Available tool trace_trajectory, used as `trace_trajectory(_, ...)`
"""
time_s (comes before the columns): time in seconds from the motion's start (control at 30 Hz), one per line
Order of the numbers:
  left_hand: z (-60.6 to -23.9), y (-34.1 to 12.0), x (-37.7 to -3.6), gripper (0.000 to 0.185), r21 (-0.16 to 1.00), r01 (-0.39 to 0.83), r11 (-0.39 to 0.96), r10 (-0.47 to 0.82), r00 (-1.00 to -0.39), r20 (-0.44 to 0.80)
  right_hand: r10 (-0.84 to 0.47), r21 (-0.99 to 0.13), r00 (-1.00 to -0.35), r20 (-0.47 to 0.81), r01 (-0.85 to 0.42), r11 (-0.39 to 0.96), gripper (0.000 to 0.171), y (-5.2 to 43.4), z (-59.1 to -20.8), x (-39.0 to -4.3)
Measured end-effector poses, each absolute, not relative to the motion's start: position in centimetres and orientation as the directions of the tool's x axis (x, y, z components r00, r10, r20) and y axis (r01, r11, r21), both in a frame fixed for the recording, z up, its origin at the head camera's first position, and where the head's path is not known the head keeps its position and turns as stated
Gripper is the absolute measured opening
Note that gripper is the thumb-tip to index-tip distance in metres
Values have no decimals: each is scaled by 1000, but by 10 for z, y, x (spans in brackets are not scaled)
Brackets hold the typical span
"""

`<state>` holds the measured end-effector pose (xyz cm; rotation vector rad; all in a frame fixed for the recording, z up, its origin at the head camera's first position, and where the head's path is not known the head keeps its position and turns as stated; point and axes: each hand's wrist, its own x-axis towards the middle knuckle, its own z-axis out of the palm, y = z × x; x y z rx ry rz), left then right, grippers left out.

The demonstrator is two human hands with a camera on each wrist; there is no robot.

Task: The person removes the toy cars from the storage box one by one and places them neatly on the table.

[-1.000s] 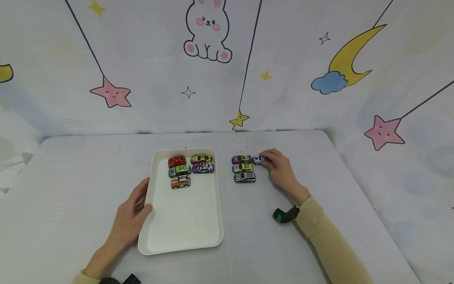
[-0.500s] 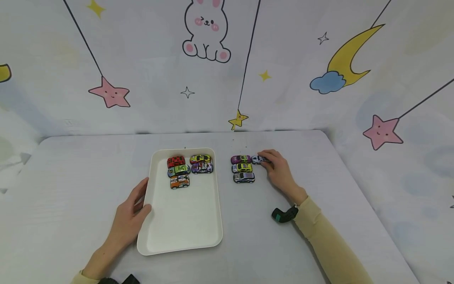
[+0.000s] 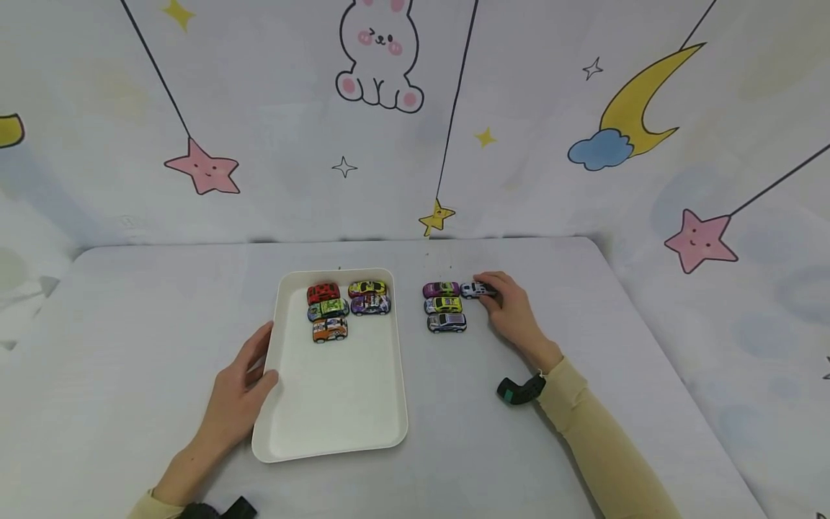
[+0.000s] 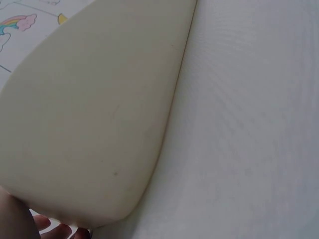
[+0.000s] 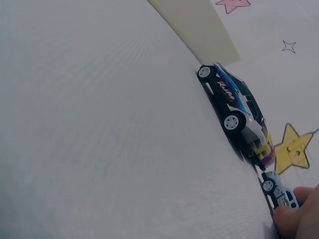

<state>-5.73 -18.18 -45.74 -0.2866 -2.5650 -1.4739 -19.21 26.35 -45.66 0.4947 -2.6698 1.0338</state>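
My left hand (image 3: 235,393) holds the left side of a white rectangular tray (image 3: 337,404), thumb over the rim and fingers along the outer side. Its fingertips (image 4: 60,231) peek out past the tray wall in the left wrist view. Several colourful toy cars stand at the tray's far end, among them a red one (image 3: 323,293) and an orange one (image 3: 330,330). Right of the tray, my right hand (image 3: 515,317) pinches a small white toy car (image 3: 475,290) between thumb and fingers, at table level. The fingers partly cover that car's right end.
Beside the pinched car, a purple toy car (image 3: 441,289), a yellow one (image 3: 444,305) and a silver-grey one (image 3: 447,322) form a column on the white-covered table (image 3: 486,447). A patterned cloth wall (image 3: 279,144) rises behind the table's far edge.
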Motion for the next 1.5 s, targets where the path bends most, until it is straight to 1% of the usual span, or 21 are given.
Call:
trace_trajectory(0.23,-457,-181,-58,70,840,243,486,79,-969,234,-199,-617,-921,334,-373,692,40,264,-454,-190)
trace_trajectory(1.17,-456,-179,-58,71,840,232,491,84,-972,219,-203,-612,-922,329,-372,698,38,265,-454,-187)
trace_trajectory(1.5,-455,-182,-58,71,837,226,498,73,-973,219,-209,-610,-920,331,-377,697,38,262,-457,-191)
